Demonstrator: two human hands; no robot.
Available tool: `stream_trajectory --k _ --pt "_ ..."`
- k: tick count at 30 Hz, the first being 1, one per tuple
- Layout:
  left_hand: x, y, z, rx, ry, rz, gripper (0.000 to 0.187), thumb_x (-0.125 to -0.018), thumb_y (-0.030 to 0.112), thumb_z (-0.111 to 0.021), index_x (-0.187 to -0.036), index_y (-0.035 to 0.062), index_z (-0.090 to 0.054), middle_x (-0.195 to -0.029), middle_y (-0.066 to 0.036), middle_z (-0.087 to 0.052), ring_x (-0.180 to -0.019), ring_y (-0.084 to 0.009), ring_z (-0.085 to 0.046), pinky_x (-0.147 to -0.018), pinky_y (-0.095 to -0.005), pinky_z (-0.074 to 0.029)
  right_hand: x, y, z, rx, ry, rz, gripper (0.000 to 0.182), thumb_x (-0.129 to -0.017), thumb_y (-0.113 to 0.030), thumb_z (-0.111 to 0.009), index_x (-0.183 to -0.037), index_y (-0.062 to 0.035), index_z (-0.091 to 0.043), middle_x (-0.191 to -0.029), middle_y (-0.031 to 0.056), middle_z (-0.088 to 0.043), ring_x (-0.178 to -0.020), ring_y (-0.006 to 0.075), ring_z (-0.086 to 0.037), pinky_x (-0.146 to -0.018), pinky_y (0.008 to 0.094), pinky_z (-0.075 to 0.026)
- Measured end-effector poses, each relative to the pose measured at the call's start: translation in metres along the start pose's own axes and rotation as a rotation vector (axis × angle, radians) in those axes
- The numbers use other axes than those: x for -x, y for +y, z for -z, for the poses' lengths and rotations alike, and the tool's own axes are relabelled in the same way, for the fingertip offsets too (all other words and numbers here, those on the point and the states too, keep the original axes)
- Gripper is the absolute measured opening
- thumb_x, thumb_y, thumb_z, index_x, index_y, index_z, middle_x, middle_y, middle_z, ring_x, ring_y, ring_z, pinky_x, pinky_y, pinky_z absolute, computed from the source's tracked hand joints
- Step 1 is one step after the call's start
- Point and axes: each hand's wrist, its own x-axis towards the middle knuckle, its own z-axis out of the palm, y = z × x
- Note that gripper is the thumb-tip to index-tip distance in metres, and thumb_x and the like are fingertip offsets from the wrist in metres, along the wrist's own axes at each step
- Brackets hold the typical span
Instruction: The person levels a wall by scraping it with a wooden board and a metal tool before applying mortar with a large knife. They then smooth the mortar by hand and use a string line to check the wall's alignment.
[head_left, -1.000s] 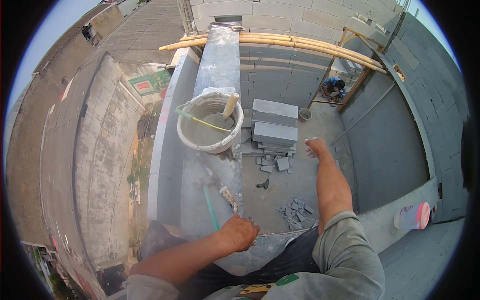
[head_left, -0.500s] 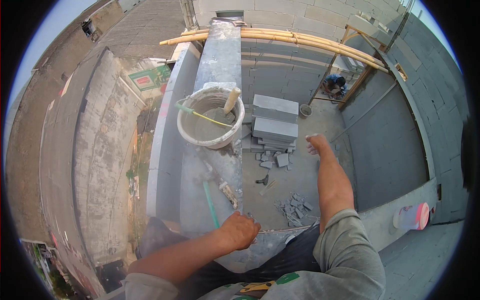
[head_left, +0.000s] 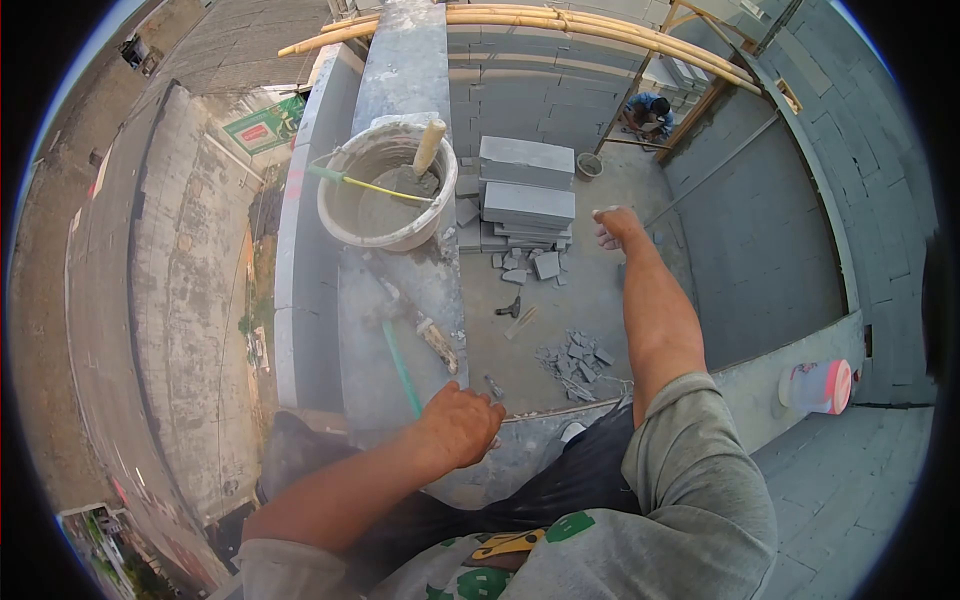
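My left hand (head_left: 462, 425) is closed, with the fingers curled under, low over the plank near my lap; whatever it may hold is hidden. Just ahead of it lie a mortar-crusted tool handle (head_left: 438, 345) and a green strip (head_left: 402, 370). My right hand (head_left: 615, 228) reaches forward over the room below, whitish fingers loosely bent and slightly apart, with nothing visible in them. Farther up the plank (head_left: 360, 310) stands a white bucket (head_left: 338, 215) of grey mortar. A wooden handle (head_left: 429, 147) sticks out of it, and a yellow-green rod lies across its rim.
Grey blocks (head_left: 527, 200) are stacked on the floor below, with broken pieces (head_left: 577, 357) nearby. A pink-lidded container (head_left: 815, 387) sits on the wall ledge at right. Bamboo poles (head_left: 600, 30) cross the far end. A co-worker (head_left: 648, 115) crouches beyond a doorway. Left is a drop.
The view has shifted, so the bucket, plank and blocks appear higher and farther left. My right hand is still stretched forward, and my left hand stays low and closed.
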Motion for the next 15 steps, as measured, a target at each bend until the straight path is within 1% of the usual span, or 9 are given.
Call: stream_trajectory --k 15 --pt "-0.0023 0.0005 -0.0005 -0.004 -0.004 -0.003 0.037 -0.087 0.037 -0.065 -0.105 0.0056 -0.063 -0.095 -0.013 -0.067 -0.092 -0.0289 -0.066 -0.081 -0.0404 -0.048 0.0008 0.0019 -0.0012 -0.015 0.008 0.004 0.034 -0.092 -0.029 -0.06 -0.114 -0.0025 -0.06 -0.089 0.0133 -0.065 -0.063 0.0218 -0.061 -0.059 0.0363 -0.051"
